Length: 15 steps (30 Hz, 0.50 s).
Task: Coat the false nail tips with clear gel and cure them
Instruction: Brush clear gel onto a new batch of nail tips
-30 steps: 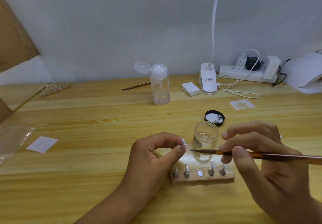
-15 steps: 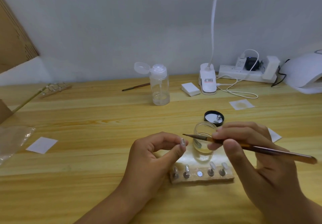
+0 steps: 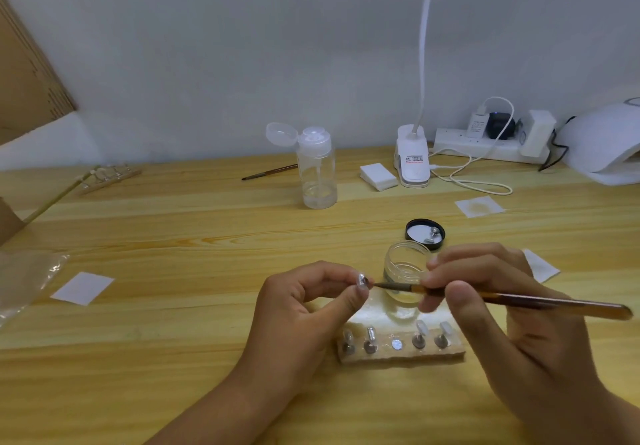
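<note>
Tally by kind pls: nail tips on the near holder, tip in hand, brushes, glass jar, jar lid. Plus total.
Nail tips on the near holder: 4
Held tip, pinched by the left hand: 1
Brushes: 2 (held brush in the right hand, spare brush behind the pump bottle)
Glass jar: 1
Black lid: 1
Total: 9

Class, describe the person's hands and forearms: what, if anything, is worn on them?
The left hand and the right hand are bare: no gloves, rings, watch or bracelet show. No sleeve is in view; the left forearm runs uncovered to the picture's lower edge. The fingernails that show look short and unpainted.
</note>
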Available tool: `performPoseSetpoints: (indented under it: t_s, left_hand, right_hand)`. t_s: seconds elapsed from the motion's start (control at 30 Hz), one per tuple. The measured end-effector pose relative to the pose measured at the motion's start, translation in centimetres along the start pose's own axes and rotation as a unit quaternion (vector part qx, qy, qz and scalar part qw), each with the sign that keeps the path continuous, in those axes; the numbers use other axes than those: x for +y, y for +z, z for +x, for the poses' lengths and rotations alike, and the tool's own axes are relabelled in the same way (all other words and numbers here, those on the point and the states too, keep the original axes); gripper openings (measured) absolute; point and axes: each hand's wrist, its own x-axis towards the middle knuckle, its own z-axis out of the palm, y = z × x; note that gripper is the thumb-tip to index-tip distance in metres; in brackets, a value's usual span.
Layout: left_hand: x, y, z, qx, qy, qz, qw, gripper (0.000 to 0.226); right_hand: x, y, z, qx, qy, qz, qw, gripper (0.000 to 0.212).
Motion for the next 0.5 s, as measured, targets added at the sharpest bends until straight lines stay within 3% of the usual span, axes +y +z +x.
performPoseSetpoints:
  t_s: [0.1, 0.27, 0.37, 0.5]
  left_hand:
    - [0.0, 0.0, 0.0, 0.001, -0.005, 0.001, 1.0, 0.006]
    - [0.5, 0.0, -0.4, -0.03, 0.011, 0.008, 0.999, 0.005]
    - [0.8, 0.5, -0.9, -0.08, 0.054, 0.061, 0.993, 0.005]
    - [0.5, 1.1, -1.0, -0.105, 0.039, 0.129, 0.985, 0.006]
  right_hand:
    - [-0.2, -0.1, -0.1, 0.0, -0.011, 0.027, 1.0, 0.028]
    - [0.2, -0.6, 0.4, 0.055, 0.017, 0.03, 0.998, 0.023]
    - [0.8, -1.0, 0.7, 0.075, 0.052, 0.036, 0.995, 0.025]
    - [1.0, -0.8, 0.8, 0.077, 0.065, 0.04, 0.994, 0.024]
